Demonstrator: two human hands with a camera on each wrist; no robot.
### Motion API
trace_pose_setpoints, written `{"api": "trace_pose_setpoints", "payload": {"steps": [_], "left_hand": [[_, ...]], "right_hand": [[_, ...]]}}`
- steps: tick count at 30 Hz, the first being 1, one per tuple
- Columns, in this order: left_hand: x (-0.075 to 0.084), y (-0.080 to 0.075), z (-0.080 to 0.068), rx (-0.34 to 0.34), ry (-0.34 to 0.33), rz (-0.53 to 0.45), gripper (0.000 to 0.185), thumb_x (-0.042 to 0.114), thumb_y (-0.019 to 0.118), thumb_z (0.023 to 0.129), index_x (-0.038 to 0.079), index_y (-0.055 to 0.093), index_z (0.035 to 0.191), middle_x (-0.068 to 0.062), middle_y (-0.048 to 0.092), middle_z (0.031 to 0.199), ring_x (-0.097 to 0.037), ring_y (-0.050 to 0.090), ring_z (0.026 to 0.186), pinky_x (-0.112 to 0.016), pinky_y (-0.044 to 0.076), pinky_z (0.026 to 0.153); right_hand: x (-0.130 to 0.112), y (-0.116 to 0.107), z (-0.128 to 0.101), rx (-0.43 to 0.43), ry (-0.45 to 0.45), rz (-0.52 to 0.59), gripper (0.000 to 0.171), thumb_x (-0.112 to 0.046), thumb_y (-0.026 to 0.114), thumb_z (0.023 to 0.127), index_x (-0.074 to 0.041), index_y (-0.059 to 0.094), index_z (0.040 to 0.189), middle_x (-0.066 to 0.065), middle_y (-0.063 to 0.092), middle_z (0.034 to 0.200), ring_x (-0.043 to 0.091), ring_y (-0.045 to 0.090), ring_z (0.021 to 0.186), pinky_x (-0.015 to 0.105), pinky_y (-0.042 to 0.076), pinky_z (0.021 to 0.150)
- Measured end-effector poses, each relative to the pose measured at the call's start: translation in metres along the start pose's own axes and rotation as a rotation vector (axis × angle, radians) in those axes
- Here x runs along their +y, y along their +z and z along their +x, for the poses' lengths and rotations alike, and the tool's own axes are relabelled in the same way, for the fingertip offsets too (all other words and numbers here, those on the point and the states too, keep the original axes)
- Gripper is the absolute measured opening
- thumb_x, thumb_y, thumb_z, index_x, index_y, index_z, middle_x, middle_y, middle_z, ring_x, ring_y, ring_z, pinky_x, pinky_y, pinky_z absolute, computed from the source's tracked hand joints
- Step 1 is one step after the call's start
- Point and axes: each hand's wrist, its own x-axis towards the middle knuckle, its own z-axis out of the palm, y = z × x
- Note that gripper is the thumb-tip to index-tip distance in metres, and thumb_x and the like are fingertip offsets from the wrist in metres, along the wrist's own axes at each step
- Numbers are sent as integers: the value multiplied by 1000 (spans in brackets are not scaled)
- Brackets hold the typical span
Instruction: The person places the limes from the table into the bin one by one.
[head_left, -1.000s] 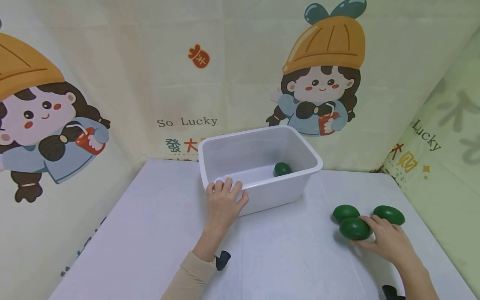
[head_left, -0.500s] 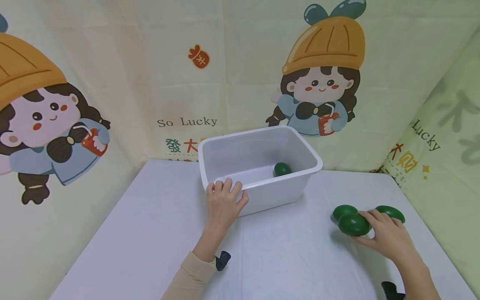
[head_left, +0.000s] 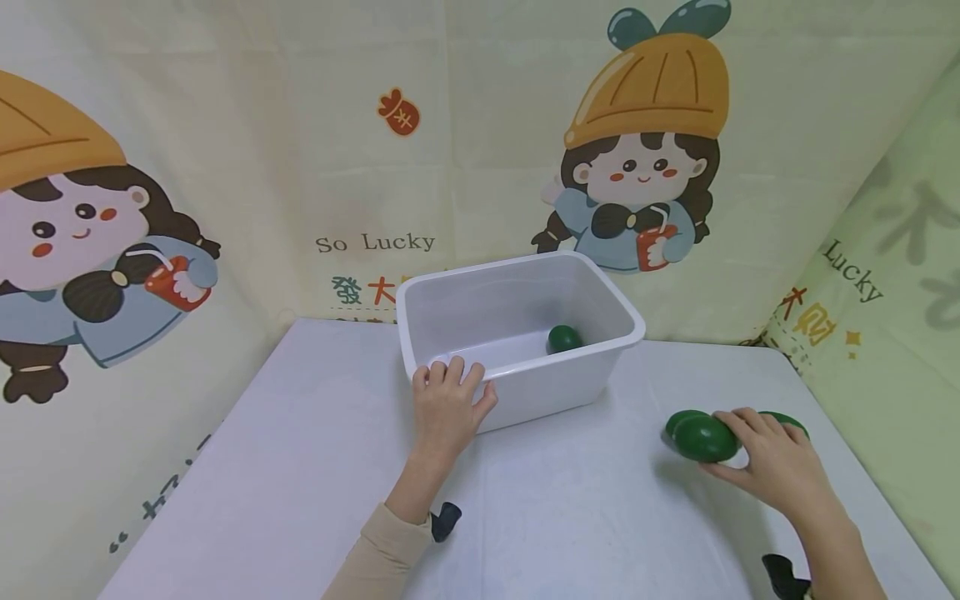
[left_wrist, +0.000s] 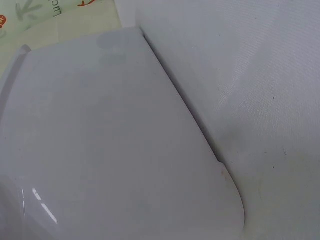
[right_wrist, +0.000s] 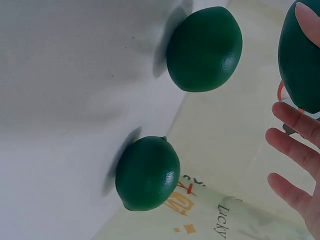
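My right hand (head_left: pixel 776 467) pinches a green lime (head_left: pixel 705 438) between thumb and fingers, raised a little over the table. Behind it, a second lime (head_left: pixel 678 419) is partly covered. Another lime (head_left: pixel 789 419) lies mostly hidden behind the fingers. The right wrist view shows the held lime (right_wrist: pixel 300 65) at its upper right edge, apart from the two on the table. My left hand (head_left: pixel 442 417) grips the near rim of a white plastic bin (head_left: pixel 555 379), fingers hooked over it. One lime (head_left: pixel 564 337) lies inside the bin. Only the bin's outer wall (left_wrist: pixel 110 135) fills the left wrist view.
A white cloth covers the table (head_left: pixel 570 517). Behind and beside it hangs a printed cloth backdrop (head_left: pixel 487 150), close to the bin's far side. Dark pieces of the wrist gear (head_left: pixel 446 522) show near both wrists.
My right hand has lifted the lime slightly and moved it away from me and to the left, now overlapping the lime behind. The left hand and bin have stayed still.
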Motion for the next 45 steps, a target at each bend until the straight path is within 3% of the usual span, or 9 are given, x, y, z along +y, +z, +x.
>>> {"api": "trace_pose_setpoints", "payload": {"steps": [13, 21, 34, 45], "left_hand": [[0, 0, -1, -8, 8, -8, 22, 34, 47, 83, 17, 61, 84, -3, 52, 77, -23, 46, 73, -39, 35, 71], [0, 0, -1, -12, 9, -14, 19, 34, 53, 81, 17, 62, 86, -4, 53, 78, -24, 46, 75, -40, 35, 71], [0, -1, 0, -20, 10, 9, 27, 36, 42, 85, 17, 61, 86, -4, 52, 78, -24, 46, 74, -40, 35, 72], [1, -1, 0, -6, 7, 0, 25, 35, 44, 84, 17, 61, 85, -4, 52, 78, -24, 46, 74, -40, 35, 71]], "right_hand": [[-3, -4, 6, 64, -45, 4, 70, -46, 79, 54, -9, 56, 108, 14, 57, 102, 37, 53, 94, 58, 37, 76], [-5, -8, 11, 49, -57, 2, 70, -48, 78, 55, -9, 57, 109, 14, 56, 103, 36, 52, 93, 57, 36, 77], [-9, -17, 24, 70, -79, 3, 73, -51, 77, 55, -10, 56, 111, 15, 55, 105, 38, 51, 96, 59, 34, 79], [-16, -27, 35, 82, -88, 12, 71, -46, 78, 57, -10, 55, 113, 14, 54, 108, 37, 49, 100, 58, 32, 83]]}}
